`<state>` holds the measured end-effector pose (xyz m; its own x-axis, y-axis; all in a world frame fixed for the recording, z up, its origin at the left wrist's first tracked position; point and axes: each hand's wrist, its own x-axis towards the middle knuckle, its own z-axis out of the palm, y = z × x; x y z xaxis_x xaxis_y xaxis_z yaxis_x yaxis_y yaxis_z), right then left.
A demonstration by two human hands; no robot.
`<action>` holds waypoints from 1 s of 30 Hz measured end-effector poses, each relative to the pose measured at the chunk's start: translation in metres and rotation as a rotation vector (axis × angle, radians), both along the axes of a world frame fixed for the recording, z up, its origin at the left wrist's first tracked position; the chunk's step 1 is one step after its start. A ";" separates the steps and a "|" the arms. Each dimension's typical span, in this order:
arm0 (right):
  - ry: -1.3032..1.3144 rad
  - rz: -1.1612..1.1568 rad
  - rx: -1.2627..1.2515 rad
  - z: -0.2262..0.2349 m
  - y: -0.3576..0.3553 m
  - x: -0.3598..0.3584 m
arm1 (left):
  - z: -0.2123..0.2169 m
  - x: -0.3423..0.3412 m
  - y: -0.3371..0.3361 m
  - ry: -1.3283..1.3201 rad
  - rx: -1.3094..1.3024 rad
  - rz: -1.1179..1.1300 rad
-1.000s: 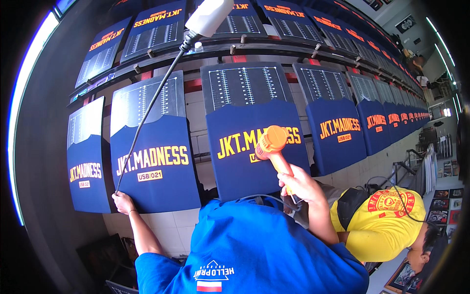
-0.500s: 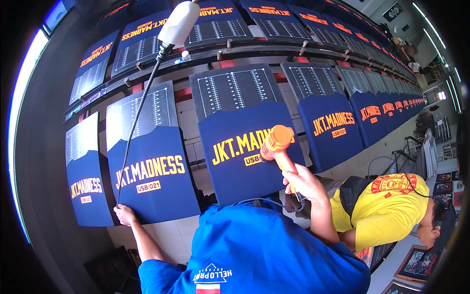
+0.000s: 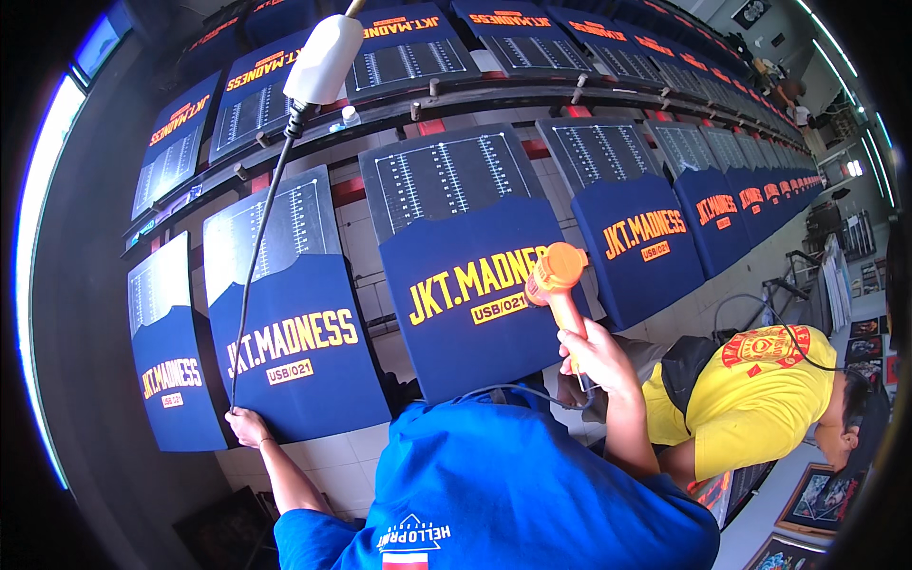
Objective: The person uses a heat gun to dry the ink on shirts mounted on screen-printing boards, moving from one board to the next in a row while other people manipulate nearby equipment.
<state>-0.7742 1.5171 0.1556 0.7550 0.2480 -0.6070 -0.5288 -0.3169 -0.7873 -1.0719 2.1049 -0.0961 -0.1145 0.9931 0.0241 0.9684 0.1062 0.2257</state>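
Observation:
My right hand (image 3: 600, 359) is wrapped round the handle of an orange heat gun (image 3: 560, 269). Its nozzle points at the yellow-orange print of a navy shirt panel (image 3: 465, 356), held just over it and hiding the end of the lettering. At the left, my left hand (image 3: 249, 427) has its fingers closed at the lower end of a black power cord (image 3: 255, 252), beside the bottom edge of another printed navy panel (image 3: 304, 399). The cord runs up to a white plug connector (image 3: 324, 59). Both panels lie on dark printing boards with white ruled scales.
More boards with navy panels (image 3: 632, 256) stretch away to the right. Behind a dark rail (image 3: 399, 109) stands a second row. A co-worker in a yellow shirt (image 3: 760, 399) bends over at the right. Framed pictures (image 3: 812, 499) lie at the lower right.
The heat gun has shifted slightly to the right over the print, with my right hand. My left hand stays at the cord. The white connector has moved a little left and down in view.

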 end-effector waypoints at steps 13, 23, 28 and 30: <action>0.093 0.103 0.181 0.004 0.008 0.029 | -0.004 -0.065 0.025 -0.192 0.024 -0.157; 0.312 0.365 0.368 -0.016 0.102 -0.004 | 0.097 -0.191 0.041 0.055 0.158 0.227; 0.251 0.452 0.394 -0.020 0.187 -0.034 | 0.162 -0.246 0.153 0.105 0.328 0.251; 0.183 0.441 0.376 -0.026 0.222 -0.046 | 0.193 -0.278 0.210 0.122 0.372 0.258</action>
